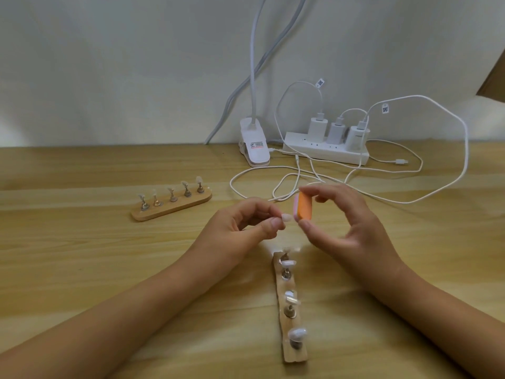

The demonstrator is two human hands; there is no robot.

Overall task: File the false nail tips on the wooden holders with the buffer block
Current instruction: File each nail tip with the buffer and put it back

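Note:
My right hand (pixel 338 220) pinches an orange and pink buffer block (pixel 302 207) between thumb and forefinger, held upright above the table. My left hand (pixel 246 222) grips a pale false nail tip (pixel 287 216) at its fingertips, and the tip touches the block's pink edge. Below the hands a wooden holder (pixel 291 307) runs toward me, with several nail tips on metal stands. A second wooden holder (pixel 172 205) lies to the left, farther back, carrying several small tips on stands.
A white power strip (pixel 325 151) with three chargers stands at the back by the wall. White cables (pixel 410 170) loop over the wooden table (pixel 82 255) behind my hands. A white clip lamp base (pixel 255 146) sits left of the strip.

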